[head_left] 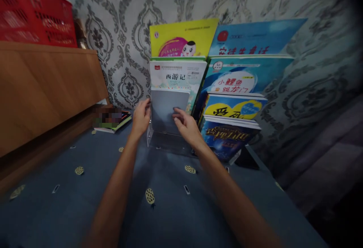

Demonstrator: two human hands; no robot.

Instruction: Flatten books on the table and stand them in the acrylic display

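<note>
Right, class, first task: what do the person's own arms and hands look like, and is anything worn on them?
The left forearm and the right forearm are bare, with no sleeve in view. The left hand and right hand wear no gloves. No watch, bracelet, ring or marking can be made out, though the picture is dim and soft.

A: Background, quick?
B: Red crate top left, sitting on a wooden cabinet. Grey patterned wallpaper behind everything.
A: Books?
B: Yellow book at the back, white book just in front. Four blue books stepped down beside them on the right. Flat stack by the cabinet, partly blurred.
A: Surface?
B: Blue spotted cloth.
</note>
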